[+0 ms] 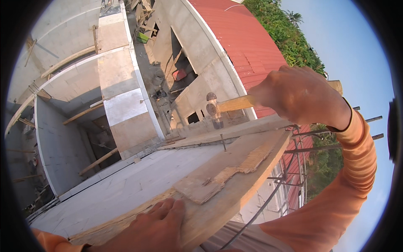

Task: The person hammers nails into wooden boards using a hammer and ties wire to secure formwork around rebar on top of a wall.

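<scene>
Head view | hammer is being gripped by right hand, fist closed, near nail at left edge of plywood | plank is being touched near left edge by left hand, fingers together

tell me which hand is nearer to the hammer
The right. The right hand is raised, its fingers wrapped around the handle of the hammer. The left hand rests on the wooden board, apart from the hammer.
</scene>
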`<action>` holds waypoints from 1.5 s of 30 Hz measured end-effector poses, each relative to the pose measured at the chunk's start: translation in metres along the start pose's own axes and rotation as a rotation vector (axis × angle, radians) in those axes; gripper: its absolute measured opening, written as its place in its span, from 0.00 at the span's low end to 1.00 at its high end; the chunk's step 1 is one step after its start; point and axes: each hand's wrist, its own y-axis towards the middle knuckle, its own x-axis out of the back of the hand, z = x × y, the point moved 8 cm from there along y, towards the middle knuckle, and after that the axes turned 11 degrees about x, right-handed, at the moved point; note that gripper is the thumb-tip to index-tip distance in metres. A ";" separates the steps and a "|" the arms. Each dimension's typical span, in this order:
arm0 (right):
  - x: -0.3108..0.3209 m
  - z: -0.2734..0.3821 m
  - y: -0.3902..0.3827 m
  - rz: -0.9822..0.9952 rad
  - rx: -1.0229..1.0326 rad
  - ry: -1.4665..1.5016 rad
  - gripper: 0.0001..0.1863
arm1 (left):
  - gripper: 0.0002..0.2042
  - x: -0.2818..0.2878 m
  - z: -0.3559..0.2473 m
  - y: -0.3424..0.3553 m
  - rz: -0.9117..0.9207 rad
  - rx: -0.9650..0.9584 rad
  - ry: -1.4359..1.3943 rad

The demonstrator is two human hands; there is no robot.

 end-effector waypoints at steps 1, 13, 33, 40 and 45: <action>0.004 -0.009 -0.004 -0.109 0.021 0.010 0.15 | 0.31 -0.006 0.009 0.010 0.038 0.043 0.032; 0.000 0.001 0.003 -0.005 -0.033 0.057 0.11 | 0.35 -0.026 0.028 0.017 0.088 0.124 0.118; 0.029 -0.023 -0.011 -0.408 -0.165 0.011 0.12 | 0.47 -0.025 0.032 0.001 0.170 0.114 -0.817; -0.001 -0.004 -0.007 0.059 0.027 0.128 0.11 | 0.45 -0.022 0.028 0.006 0.116 0.123 -0.627; 0.026 -0.022 -0.006 -0.306 -0.052 0.011 0.14 | 0.43 -0.022 0.031 0.004 0.101 0.107 -0.688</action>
